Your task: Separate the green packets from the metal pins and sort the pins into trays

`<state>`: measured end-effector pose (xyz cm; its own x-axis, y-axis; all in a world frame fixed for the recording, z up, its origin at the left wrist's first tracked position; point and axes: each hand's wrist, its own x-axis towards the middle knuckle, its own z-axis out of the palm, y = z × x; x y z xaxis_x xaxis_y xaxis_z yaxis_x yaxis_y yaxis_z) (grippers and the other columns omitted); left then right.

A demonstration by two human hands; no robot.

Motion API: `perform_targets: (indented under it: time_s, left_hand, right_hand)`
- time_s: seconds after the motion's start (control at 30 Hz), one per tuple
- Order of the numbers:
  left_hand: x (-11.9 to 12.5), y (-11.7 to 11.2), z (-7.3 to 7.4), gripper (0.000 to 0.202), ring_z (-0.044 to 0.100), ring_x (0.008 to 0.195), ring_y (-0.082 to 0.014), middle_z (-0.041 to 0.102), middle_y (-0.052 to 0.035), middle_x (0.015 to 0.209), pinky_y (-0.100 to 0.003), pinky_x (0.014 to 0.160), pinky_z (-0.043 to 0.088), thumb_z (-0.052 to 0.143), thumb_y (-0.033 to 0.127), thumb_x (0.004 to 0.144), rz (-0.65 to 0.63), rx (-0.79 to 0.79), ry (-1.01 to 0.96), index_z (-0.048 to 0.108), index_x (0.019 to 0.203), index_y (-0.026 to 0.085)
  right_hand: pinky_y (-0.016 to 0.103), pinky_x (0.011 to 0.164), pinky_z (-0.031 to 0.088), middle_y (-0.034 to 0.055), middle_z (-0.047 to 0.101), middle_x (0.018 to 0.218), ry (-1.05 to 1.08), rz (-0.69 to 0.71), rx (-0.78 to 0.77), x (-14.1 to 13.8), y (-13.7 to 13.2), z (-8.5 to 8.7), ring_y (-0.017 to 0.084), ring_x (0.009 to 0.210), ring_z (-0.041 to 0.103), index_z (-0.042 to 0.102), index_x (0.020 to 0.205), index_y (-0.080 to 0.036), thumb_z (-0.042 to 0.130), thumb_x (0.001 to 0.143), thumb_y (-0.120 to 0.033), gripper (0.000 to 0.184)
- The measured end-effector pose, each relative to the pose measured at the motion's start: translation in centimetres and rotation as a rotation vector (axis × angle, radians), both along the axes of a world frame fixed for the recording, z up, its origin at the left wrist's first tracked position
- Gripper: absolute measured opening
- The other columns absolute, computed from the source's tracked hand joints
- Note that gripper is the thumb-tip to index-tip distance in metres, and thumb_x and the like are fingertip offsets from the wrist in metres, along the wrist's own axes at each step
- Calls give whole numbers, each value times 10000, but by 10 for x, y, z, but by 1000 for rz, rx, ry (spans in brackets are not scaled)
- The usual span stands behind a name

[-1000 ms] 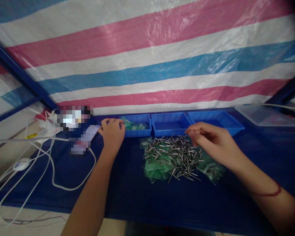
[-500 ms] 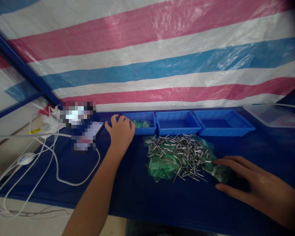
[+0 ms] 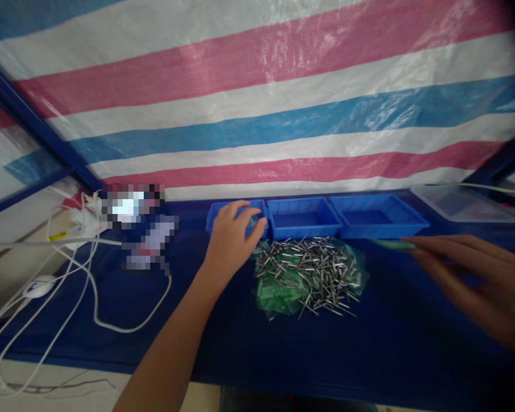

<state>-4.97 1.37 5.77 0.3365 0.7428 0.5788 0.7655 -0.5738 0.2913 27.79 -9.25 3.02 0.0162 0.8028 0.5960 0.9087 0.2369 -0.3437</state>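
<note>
My left hand (image 3: 236,234) is over the left blue bin (image 3: 212,220), fingers apart and curved down, with nothing seen in them. Some pale green material shows in that bin, partly hidden by the hand. My right hand (image 3: 476,274), slightly blurred, pinches a small green plastic bag (image 3: 392,245) by its edge, held out flat toward the right bin. Between the hands a heap of short metal pins (image 3: 326,269) lies on and beside several green plastic bags (image 3: 281,294) on the dark blue table.
A middle bin (image 3: 302,232) and a right bin (image 3: 377,230) stand in the same row. A clear plastic lid (image 3: 467,206) lies at the back right. White cables (image 3: 94,286) and a partly pixelated phone (image 3: 158,232) occupy the left. A striped sheet (image 3: 257,137) hangs behind.
My left hand has shifted right, from the left bin's outer edge to over the bin. The right hand has closed on the green bag and lifted it off the heap's right side.
</note>
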Motion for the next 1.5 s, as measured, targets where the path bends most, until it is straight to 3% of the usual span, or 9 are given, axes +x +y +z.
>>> perform_targets:
  time_s: [0.1, 0.2, 0.33, 0.53, 0.8, 1.0, 1.17, 1.37, 1.5]
  left_hand:
    - [16, -15, 2, 303, 564, 1088, -200, 623, -77, 1163, -346, 974, 417, 557, 364, 897, -288, -135, -63, 604, 1150, 204]
    - [27, -25, -2, 317, 617, 927, -175, 666, -61, 1056, -299, 851, 465, 571, 375, 889, -400, -280, -123, 601, 1150, 197]
    - [29, -23, -9, 221, 602, 716, -144, 667, -15, 773, -255, 692, 449, 511, 339, 918, -299, -391, -227, 671, 876, 194]
    - [27, -12, -19, 204, 593, 668, -140, 664, -4, 736, -239, 622, 435, 570, 354, 863, -214, -549, -494, 665, 820, 179]
    - [31, -11, -25, 246, 596, 636, -132, 652, -4, 703, -240, 631, 461, 546, 374, 859, -232, -673, -598, 638, 756, 170]
    - [35, -12, -28, 249, 566, 600, -118, 644, -1, 707, -229, 579, 440, 526, 303, 853, -193, -714, -662, 666, 1018, 180]
    - [38, -16, -26, 283, 591, 627, -113, 695, -39, 828, -237, 617, 474, 492, 323, 868, -225, -741, -800, 682, 1009, 168]
    - [37, -15, -30, 260, 635, 706, -138, 692, -26, 857, -254, 680, 509, 587, 321, 844, -221, -605, -736, 649, 1067, 202]
    - [36, -17, -33, 305, 634, 753, -153, 695, -25, 885, -269, 716, 500, 576, 307, 867, -189, -498, -573, 608, 1158, 225]
  right_hand:
    - [343, 832, 512, 41, 702, 1036, 35, 163, -27, -26, 13, 26, 218, 907, 670, 652, 1071, -325, 559, 874, -361, 220]
    - [350, 781, 522, 29, 721, 969, 93, 386, -37, -60, 34, 41, 212, 870, 676, 680, 1011, -289, 552, 890, -322, 179]
    - [357, 750, 535, 23, 729, 951, 283, 469, -113, -88, 67, 35, 208, 849, 676, 710, 949, -284, 591, 866, -360, 164]
    - [301, 597, 540, 21, 713, 790, 779, 516, -383, -92, 78, 6, 143, 624, 633, 691, 922, -225, 678, 776, -438, 258]
    - [213, 477, 457, 7, 643, 643, 851, 519, -612, -89, 75, -1, 86, 508, 552, 624, 735, -167, 646, 778, -511, 348]
    - [218, 447, 460, 10, 673, 704, 870, 500, -437, -92, 71, 2, 83, 497, 560, 662, 866, -183, 650, 802, -440, 265]
    - [248, 448, 493, 23, 705, 706, 995, 481, -436, -94, 68, 7, 104, 501, 587, 701, 951, -192, 699, 763, -397, 278]
    - [275, 560, 560, 31, 718, 720, 1024, 465, -439, -96, 68, 8, 132, 600, 650, 726, 917, -191, 701, 757, -363, 236]
    - [306, 588, 572, 22, 714, 705, 983, 455, -373, -96, 70, 3, 138, 593, 649, 727, 881, -201, 721, 729, -339, 206]
